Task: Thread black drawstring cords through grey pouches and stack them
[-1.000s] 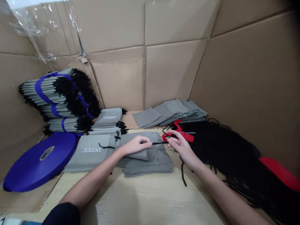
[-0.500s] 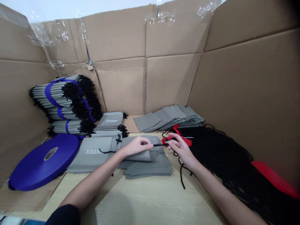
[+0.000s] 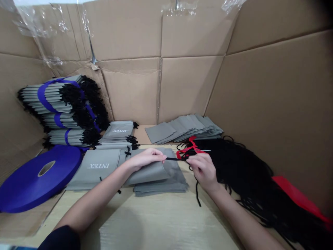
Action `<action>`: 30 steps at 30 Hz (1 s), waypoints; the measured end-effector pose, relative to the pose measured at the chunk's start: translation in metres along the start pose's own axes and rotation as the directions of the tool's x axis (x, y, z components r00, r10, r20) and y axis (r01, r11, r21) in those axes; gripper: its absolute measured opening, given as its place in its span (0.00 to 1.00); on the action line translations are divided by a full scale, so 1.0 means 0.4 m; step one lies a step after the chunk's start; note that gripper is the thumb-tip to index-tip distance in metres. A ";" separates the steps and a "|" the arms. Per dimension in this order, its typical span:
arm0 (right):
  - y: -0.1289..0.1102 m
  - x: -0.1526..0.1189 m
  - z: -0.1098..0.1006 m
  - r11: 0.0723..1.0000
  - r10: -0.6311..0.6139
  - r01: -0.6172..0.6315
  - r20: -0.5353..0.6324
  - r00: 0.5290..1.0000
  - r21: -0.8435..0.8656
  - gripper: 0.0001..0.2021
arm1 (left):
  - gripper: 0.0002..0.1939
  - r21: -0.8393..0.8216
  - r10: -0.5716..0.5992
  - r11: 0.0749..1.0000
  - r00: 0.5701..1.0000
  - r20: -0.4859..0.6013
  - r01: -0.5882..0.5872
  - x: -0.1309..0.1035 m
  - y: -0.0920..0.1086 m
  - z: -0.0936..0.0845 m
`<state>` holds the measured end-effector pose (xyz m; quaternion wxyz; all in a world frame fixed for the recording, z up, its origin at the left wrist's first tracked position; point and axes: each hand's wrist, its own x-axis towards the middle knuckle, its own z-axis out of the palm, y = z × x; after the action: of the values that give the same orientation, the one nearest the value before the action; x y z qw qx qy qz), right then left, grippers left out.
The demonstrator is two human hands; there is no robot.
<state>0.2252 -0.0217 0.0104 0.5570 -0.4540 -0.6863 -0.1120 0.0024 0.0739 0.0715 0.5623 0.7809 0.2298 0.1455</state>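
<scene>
A short stretch of black cord (image 3: 175, 159) runs taut between my two hands. My left hand (image 3: 146, 159) pinches its left end above a grey fabric pouch (image 3: 153, 174), which lies on other grey pieces (image 3: 161, 189). The right end is in my closed right hand (image 3: 204, 169), with a loose black tail (image 3: 197, 194) hanging below. A thin metal needle-like rod (image 3: 205, 150) shows just above my right hand, by a red strip (image 3: 192, 140). Left of my left hand lies a grey INTEX pouch (image 3: 100, 161).
Blue ribbon roll (image 3: 23, 180) at the left, strapped pouch bundles (image 3: 52, 97) behind it. More INTEX pouches (image 3: 118, 128) and fanned grey pieces (image 3: 182, 128) lie at the back. Black cords (image 3: 241, 166) cover the right. Cardboard walls (image 3: 130, 90) surround the table (image 3: 156, 222).
My right hand's fingers have closed more around the cord. The view has shifted slightly, moving the surroundings left and up. The cord stays stretched between both hands.
</scene>
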 end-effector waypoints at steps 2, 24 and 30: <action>0.000 0.000 -0.014 0.980 -0.150 0.158 0.074 0.986 -0.119 0.11 | 0.17 -0.137 -0.030 0.990 0.999 0.037 0.034 -0.001 -0.004 -0.007; -0.003 0.007 0.122 0.999 0.020 -0.022 0.045 0.999 0.045 0.08 | 0.17 -0.560 0.028 0.824 0.995 -0.100 -0.080 -0.017 0.013 0.020; -0.042 -0.001 0.098 0.993 -0.110 0.098 0.213 0.971 0.064 0.09 | 0.17 -0.304 0.130 0.940 0.986 -0.104 -0.156 -0.015 0.014 0.048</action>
<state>0.1867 -0.0054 0.0022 0.4841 -0.4121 -0.7684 -0.0729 0.0077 0.0537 0.0706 0.6562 0.6906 0.1697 0.2525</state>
